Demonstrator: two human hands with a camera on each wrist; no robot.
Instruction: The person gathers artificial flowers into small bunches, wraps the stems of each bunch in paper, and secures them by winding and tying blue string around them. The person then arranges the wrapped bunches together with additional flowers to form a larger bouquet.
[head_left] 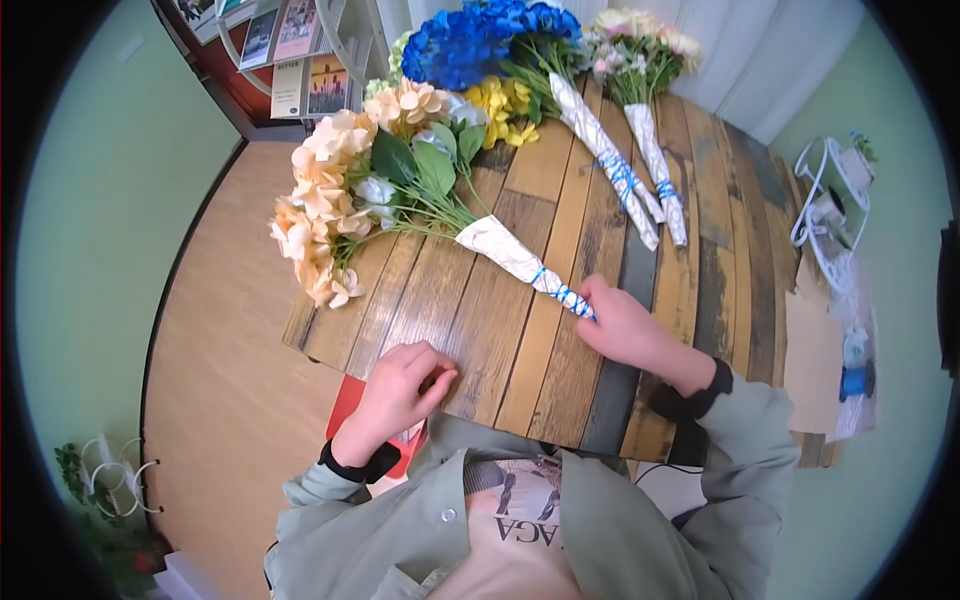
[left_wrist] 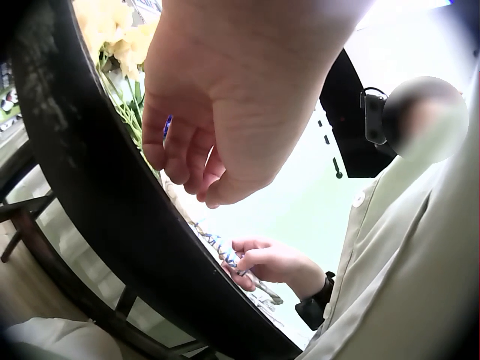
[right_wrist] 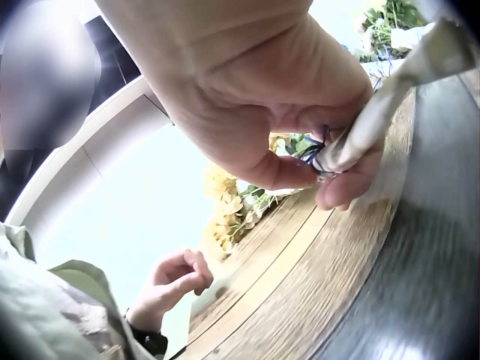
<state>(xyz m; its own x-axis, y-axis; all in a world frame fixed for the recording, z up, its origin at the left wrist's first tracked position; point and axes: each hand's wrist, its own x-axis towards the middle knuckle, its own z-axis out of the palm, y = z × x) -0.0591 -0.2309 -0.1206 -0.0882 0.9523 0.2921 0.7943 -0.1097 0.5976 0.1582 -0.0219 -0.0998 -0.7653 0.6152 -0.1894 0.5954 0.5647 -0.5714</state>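
Observation:
A bouquet of peach flowers (head_left: 322, 190) with green leaves lies across the wooden table (head_left: 440, 330), its blooms toward the left. White paper (head_left: 500, 252) wraps its stems, and blue cord (head_left: 550, 283) winds around the narrow end. My right hand (head_left: 630, 328) pinches that end between thumb and fingers. In the right wrist view the wrapped handle (right_wrist: 375, 112) passes through the grip, its tail sticking out beyond the fingers. My left hand (head_left: 402, 388) is at the table's near edge, fingers loosely curled and holding nothing, left of the wrapped handle.
Farther back lie a bouquet with blue flowers (head_left: 470, 45) and a pale pink one (head_left: 640, 50), both paper-wrapped and tied with blue cord. A white wire rack (head_left: 832, 205) and a blue spool (head_left: 855, 382) are at right. A magazine stand (head_left: 290, 60) is behind left.

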